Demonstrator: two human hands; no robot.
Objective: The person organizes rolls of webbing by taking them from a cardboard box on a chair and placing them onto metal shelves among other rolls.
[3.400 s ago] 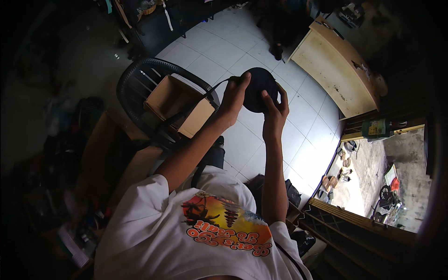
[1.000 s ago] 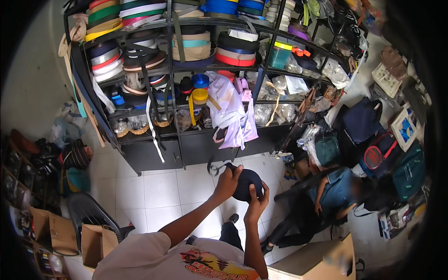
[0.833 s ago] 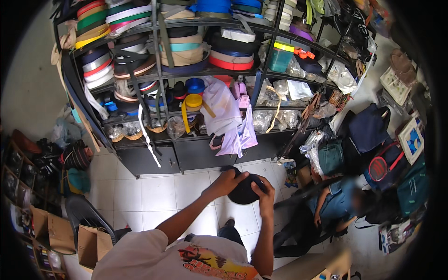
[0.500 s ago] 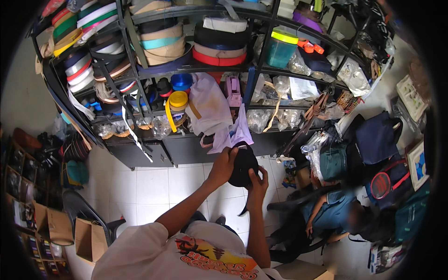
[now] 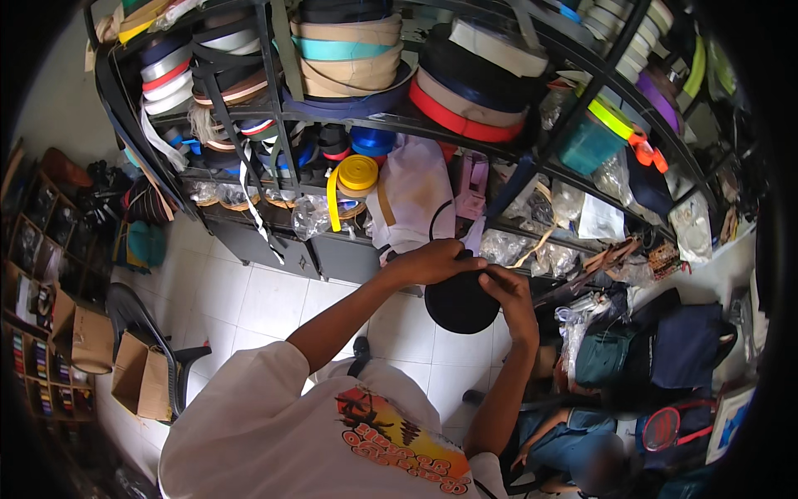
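Between my hands, in front of the shelf, is a round black roll of webbing tape (image 5: 462,303). My left hand (image 5: 434,263) is closed on its upper edge. The fingers of my right hand (image 5: 510,297) pinch it at the upper right, the thumb lying on its face. A thin black loop of the tape rises above my left hand, in front of a white plastic bag. The two hands nearly meet at the top of the roll. My left fingertips are partly hidden.
Ahead, a black shelf rack (image 5: 357,125) carries several webbing rolls, a yellow roll (image 5: 358,173) among them. Left are a dark plastic chair (image 5: 135,312) and an open cardboard box (image 5: 143,378). A person in a blue shirt (image 5: 555,441) sits at lower right near several bags (image 5: 686,345).
The roll and both hands have moved right in view. My left hand has shifted to its top, my right hand up its side. A loop now stands above; the tail hanging below no longer shows.
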